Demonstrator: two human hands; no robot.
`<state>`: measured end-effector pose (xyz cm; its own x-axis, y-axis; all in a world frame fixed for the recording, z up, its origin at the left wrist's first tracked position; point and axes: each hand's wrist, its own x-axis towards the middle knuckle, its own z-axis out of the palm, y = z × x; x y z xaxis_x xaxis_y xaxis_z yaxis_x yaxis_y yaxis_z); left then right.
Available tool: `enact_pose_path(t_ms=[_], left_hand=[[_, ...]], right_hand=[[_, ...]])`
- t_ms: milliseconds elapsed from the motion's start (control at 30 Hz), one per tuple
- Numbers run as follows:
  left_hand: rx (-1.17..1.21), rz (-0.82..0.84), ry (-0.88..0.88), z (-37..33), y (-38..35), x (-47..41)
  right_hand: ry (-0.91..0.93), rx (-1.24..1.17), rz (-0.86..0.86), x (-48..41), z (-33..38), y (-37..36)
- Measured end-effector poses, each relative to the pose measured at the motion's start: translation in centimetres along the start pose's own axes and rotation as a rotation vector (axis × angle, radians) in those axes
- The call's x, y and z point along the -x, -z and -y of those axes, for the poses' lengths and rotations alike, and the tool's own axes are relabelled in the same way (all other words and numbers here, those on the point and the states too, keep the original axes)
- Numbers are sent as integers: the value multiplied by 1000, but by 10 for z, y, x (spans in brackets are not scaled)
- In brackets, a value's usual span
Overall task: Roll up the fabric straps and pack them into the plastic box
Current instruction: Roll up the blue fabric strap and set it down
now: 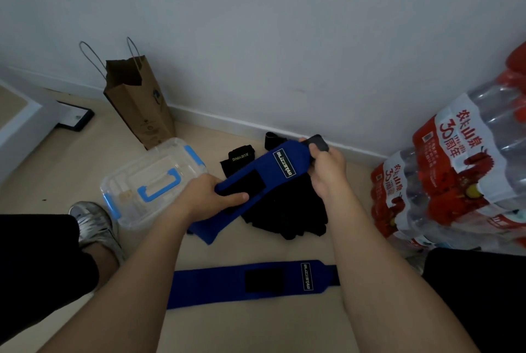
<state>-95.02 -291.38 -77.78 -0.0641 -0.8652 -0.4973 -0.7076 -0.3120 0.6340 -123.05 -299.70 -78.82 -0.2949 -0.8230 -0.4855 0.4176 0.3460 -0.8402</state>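
My left grip is clamped round the blue strap mid-length, and my right grip pinches its black end tab, strap held above the floor. It looks soft, light and floppy; I'd roll from the tab end, kept taut. Second strap lies flat on the floor. Plastic box sits to the left, lid on.

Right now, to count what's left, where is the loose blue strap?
Head view, bottom centre: the loose strap lies flat on the floor, nearer the person than the black pile and the held strap.
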Motion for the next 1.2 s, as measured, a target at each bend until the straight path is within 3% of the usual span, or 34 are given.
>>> enact_pose_path(t_ms=[67, 167, 233, 367, 533, 600, 733, 833, 933, 1000, 1200], left_hand=[[-107, 178, 128, -10, 25, 2], [-377, 439, 240, -30, 50, 10], [-539, 525, 272, -33, 51, 16], [-754, 657, 364, -12, 31, 35], [-736, 909, 548, 34, -26, 63], [-748, 949, 592, 47, -46, 72], [-880, 1023, 507, 56, -77, 86], [-836, 894, 330, 59, -101, 88], [-433, 662, 143, 56, -125, 78], [-222, 658, 97, 51, -134, 68], [-169, 579, 137, 79, -139, 48]], right_hand=[[44, 210, -56, 5, 2, 6], [231, 866, -171, 18, -4, 27], [255, 1043, -118, 35, -13, 41], [-155, 1067, 332, 68, -34, 72], [-646, 1336, 550, 98, -62, 102], [-689, 1475, 601, 107, -80, 109], [-514, 1662, 714, 125, -120, 111], [-483, 1670, 833, 132, -141, 99], [-549, 1492, 887, 131, -150, 82], [-527, 1380, 853, 126, -150, 75], [-283, 1225, 548, 114, -156, 82]])
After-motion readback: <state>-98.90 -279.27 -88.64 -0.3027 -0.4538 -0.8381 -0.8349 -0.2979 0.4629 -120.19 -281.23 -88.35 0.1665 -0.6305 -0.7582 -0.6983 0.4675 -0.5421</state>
